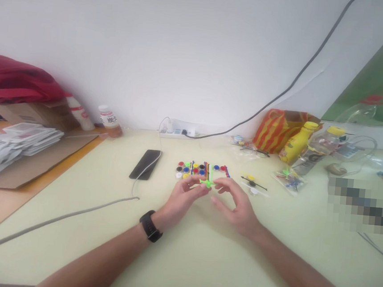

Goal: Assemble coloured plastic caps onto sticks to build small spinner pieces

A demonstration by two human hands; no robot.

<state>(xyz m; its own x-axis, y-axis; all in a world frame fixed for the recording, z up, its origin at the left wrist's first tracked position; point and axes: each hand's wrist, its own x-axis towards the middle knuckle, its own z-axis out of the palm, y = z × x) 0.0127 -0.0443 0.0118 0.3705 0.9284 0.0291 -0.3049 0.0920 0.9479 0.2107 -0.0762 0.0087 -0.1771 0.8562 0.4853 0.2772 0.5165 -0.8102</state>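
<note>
A small bright green plastic piece [206,183] is pinched between the fingertips of my left hand [181,200] and my right hand [236,205], just above the pale yellow table [202,251]. My left wrist wears a black watch [151,225]. Right behind the hands lie rows of small coloured round pieces and thin sticks [201,169]. To the right rest a black stick with a yellow disc [253,181] and a white disc [253,191].
A black phone [145,164] on a grey cable lies left of the pieces. A white power strip [177,131] sits at the wall. Bottles [110,121], a yellow bottle [297,144], a striped bag [280,129], plastic bags and paper stacks [13,143] line the sides.
</note>
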